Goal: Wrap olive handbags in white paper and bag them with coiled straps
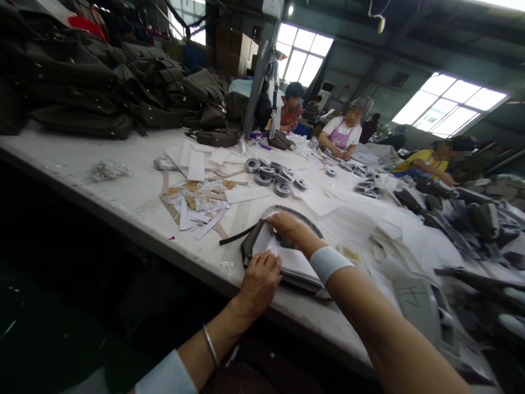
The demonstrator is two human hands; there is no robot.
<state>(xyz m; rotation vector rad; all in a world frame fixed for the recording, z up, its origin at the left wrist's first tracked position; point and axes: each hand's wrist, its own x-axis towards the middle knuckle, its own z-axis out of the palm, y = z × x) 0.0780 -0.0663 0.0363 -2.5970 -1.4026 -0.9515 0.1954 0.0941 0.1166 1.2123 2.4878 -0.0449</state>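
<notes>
A dark handbag (251, 241), partly covered in white paper (295, 258), lies at the table's near edge. My left hand (260, 278) grips its near side, fingers bent over the rim. Across the bag reaches my right hand (287, 225), its fingers closed on the upper left edge; the fingertips are partly hidden. A grey wrapped handle (305, 214) arches behind my right hand. From the bag's left corner a dark strap end (235, 235) sticks out over the tabletop.
Several wrapped rolls (282, 189) sit beyond the bag. Paper and card scraps (197, 205) lie to the left, with stacked dark bags (82, 104) behind. A grey tray-like object (418, 306) is at right. Co-workers (342, 131) work across the table near a post (262, 71).
</notes>
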